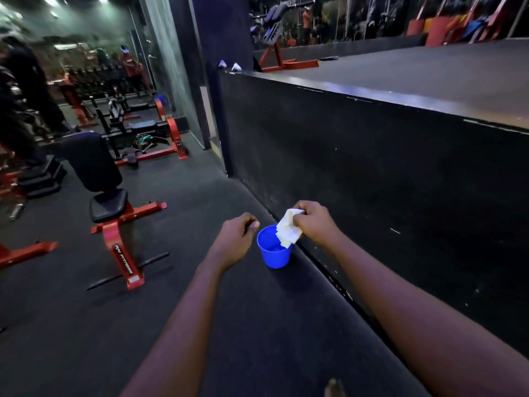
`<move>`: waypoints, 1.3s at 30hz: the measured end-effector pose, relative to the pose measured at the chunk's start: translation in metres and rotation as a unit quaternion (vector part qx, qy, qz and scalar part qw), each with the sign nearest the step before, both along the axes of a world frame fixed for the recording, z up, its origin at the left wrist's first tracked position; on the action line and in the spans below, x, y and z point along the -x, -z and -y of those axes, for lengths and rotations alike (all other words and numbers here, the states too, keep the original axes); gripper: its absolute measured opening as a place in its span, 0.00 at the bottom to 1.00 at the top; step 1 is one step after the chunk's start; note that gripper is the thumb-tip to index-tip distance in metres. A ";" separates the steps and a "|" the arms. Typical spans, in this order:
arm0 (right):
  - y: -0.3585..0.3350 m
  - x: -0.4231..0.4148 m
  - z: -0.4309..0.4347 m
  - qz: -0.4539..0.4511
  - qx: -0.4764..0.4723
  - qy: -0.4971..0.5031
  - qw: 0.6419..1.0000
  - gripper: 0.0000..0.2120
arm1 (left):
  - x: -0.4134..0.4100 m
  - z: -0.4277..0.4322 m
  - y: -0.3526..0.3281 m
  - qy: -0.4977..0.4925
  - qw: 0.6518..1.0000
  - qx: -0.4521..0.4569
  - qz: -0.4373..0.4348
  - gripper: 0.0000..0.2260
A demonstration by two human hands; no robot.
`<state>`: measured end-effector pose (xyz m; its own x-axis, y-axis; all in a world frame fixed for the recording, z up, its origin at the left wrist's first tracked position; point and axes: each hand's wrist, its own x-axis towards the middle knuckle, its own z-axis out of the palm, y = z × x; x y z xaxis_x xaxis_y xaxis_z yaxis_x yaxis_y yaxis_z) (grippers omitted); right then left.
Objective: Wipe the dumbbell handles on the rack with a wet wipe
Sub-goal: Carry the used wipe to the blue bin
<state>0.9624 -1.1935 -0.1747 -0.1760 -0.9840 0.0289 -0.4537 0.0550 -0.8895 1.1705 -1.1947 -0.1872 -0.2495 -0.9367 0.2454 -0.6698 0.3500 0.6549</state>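
Note:
A small blue bucket (271, 255) stands on the dark rubber floor beside a black raised platform. My right hand (315, 223) grips a crumpled white wipe (288, 231), which hangs over the bucket's right rim. To the left of the bucket my left hand (237, 234) hovers with loosely curled fingers and holds nothing. A dumbbell rack (94, 78) shows dimly far back on the left, in what looks like a mirror.
The platform's black wall (386, 181) runs along the right. A red-framed bench (111, 213) stands at left, with a thin black bar (128, 272) on the floor under it. More red benches (160, 138) and a person in dark clothes (25, 90) are farther left.

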 end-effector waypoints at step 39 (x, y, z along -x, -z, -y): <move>0.321 0.036 0.713 0.008 -0.269 -0.013 0.963 0.09 | 0.049 0.696 0.278 -0.094 0.954 -0.286 -0.001 0.08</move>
<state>0.9268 -1.9063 -0.4959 -0.1477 -0.8600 -0.4885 -0.4477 0.4985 -0.7423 1.1218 -1.8903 -0.4653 -0.0632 -0.9459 -0.3183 -0.6837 -0.1913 0.7042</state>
